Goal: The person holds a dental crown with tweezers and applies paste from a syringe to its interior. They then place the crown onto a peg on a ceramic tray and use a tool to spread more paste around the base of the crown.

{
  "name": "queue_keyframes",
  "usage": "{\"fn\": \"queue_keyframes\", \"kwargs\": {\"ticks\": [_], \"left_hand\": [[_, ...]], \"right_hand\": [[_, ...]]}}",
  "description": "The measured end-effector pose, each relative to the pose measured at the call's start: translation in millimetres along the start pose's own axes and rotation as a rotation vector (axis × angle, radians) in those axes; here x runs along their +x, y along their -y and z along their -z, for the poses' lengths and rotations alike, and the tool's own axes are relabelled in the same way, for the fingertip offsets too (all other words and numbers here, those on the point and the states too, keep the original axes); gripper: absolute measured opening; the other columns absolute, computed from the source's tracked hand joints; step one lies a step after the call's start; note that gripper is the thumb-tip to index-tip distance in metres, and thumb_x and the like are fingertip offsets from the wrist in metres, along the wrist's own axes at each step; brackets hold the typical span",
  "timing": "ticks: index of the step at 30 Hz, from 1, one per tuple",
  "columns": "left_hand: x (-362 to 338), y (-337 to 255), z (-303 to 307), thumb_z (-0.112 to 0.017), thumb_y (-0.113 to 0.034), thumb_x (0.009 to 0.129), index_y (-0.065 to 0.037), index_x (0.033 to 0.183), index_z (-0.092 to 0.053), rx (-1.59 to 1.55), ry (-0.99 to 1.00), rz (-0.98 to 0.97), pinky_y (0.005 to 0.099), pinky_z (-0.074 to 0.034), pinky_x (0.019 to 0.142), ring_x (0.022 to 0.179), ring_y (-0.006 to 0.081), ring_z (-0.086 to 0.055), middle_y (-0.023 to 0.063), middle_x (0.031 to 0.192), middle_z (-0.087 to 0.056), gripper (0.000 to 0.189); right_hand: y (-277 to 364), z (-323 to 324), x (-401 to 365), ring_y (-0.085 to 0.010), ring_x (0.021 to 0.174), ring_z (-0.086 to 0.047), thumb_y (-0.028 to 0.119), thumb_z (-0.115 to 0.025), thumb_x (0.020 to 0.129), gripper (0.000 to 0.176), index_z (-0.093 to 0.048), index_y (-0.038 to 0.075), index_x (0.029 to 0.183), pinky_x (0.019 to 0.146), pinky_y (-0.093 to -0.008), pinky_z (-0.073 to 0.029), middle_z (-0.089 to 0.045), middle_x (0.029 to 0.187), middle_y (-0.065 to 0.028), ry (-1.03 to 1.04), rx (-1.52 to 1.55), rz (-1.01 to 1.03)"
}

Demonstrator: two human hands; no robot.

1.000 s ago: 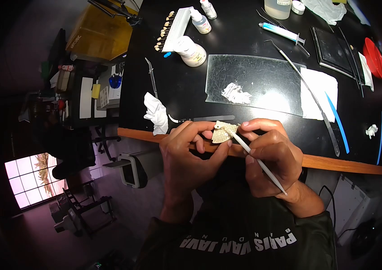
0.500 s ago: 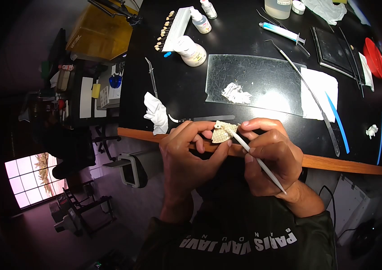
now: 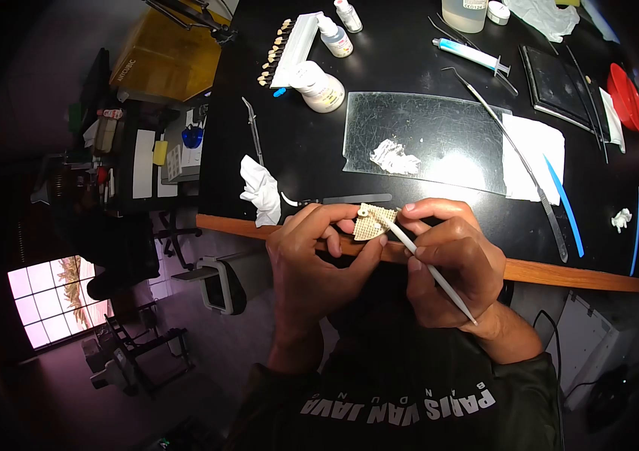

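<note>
My left hand [image 3: 315, 252] grips a small beige honeycomb tray [image 3: 368, 229] by its edge, between thumb and fingers, over the table's front edge. On the tray sits a small pale ring-like piece [image 3: 363, 213]. In my right hand [image 3: 458, 259] is a slim white pen-like tool [image 3: 443, 283], held like a pencil. Its tip meets the tray's upper face or the small pale bits there; the exact contact is too small to make out. My right fingertips are close to the tray's right edge.
Beyond my hands lies a glass slab [image 3: 440, 131] with white paste [image 3: 394, 157] on it. A metal spatula [image 3: 357, 199], crumpled tissue [image 3: 259, 188], white bottle [image 3: 318, 86], long metal instrument [image 3: 519, 154], blue stick [image 3: 564, 203] and syringe [image 3: 472, 54] surround it. The table's wooden edge [image 3: 582, 274] runs in front.
The white tool has shifted very slightly on the tray. Both hands stay in nearly the same place.
</note>
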State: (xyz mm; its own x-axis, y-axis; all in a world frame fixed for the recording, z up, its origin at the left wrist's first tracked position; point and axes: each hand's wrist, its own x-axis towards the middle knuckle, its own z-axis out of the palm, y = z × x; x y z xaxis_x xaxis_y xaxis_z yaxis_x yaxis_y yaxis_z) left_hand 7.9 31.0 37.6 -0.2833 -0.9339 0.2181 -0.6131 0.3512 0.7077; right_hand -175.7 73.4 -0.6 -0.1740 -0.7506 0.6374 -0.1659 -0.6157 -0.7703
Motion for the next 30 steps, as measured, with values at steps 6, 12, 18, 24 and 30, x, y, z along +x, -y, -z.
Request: {"fn": "queue_keyframes", "kwargs": {"ticks": [6, 12, 18, 24, 30], "left_hand": [[0.1, -0.4, 0.2, -0.094, -0.006, 0.069, -0.007, 0.098, -0.077, -0.011, 0.002, 0.008, 0.0248, -0.044, 0.057, 0.06, 0.0072, -0.053, -0.0025, 0.08, -0.066, 0.034], [-0.2, 0.3, -0.4, -0.094, -0.006, 0.069, -0.008, 0.098, -0.077, -0.003, 0.002, 0.002, 0.0251, -0.044, 0.057, 0.061, 0.0075, -0.054, -0.0028, 0.08, -0.066, 0.033], [-0.1, -0.7, -0.3, -0.094, -0.007, 0.069, -0.008, 0.097, -0.076, -0.001, 0.002, 0.015, 0.0249, -0.044, 0.058, 0.061, 0.0074, -0.054, -0.0032, 0.08, -0.066, 0.033], [-0.2, 1.3, -1.0, -0.094, -0.007, 0.069, -0.008, 0.097, -0.076, -0.002, 0.0, 0.008, 0.0247, -0.043, 0.057, 0.061, 0.0072, -0.054, -0.0034, 0.079, -0.067, 0.033], [0.2, 0.4, -0.5, -0.094, -0.007, 0.069, -0.008, 0.097, -0.077, -0.007, 0.004, 0.012, 0.0246, -0.043, 0.057, 0.061, 0.0072, -0.054, -0.0033, 0.079, -0.067, 0.033]], "right_hand": [[-0.2, -1.1, -1.0, -0.0392, 0.104, -0.075, -0.014, -0.073, 0.075, 0.019, -0.065, -0.002, 0.088, 0.085, -0.0416, -0.069, -0.067, 0.085, -0.0119, -0.028, 0.017, -0.015], [-1.0, -1.4, -0.4, -0.039, 0.104, -0.075, -0.015, -0.072, 0.075, 0.019, -0.065, -0.002, 0.088, 0.086, -0.0421, -0.069, -0.067, 0.087, -0.0126, -0.023, 0.014, -0.002], [-0.3, -1.4, 0.0, -0.0389, 0.103, -0.075, -0.015, -0.072, 0.074, 0.02, -0.065, -0.002, 0.088, 0.087, -0.0422, -0.068, -0.067, 0.087, -0.0126, -0.019, 0.011, -0.009], [0.7, 0.0, 0.5, -0.0391, 0.105, -0.074, -0.016, -0.069, 0.077, 0.02, -0.062, -0.002, 0.09, 0.088, -0.0426, -0.068, -0.066, 0.086, -0.013, 0.0, 0.017, -0.01], [-0.9, -1.9, -2.1, -0.0388, 0.103, -0.075, -0.015, -0.071, 0.074, 0.019, -0.064, -0.002, 0.086, 0.087, -0.0422, -0.068, -0.066, 0.086, -0.012, -0.033, 0.037, -0.026]]}}
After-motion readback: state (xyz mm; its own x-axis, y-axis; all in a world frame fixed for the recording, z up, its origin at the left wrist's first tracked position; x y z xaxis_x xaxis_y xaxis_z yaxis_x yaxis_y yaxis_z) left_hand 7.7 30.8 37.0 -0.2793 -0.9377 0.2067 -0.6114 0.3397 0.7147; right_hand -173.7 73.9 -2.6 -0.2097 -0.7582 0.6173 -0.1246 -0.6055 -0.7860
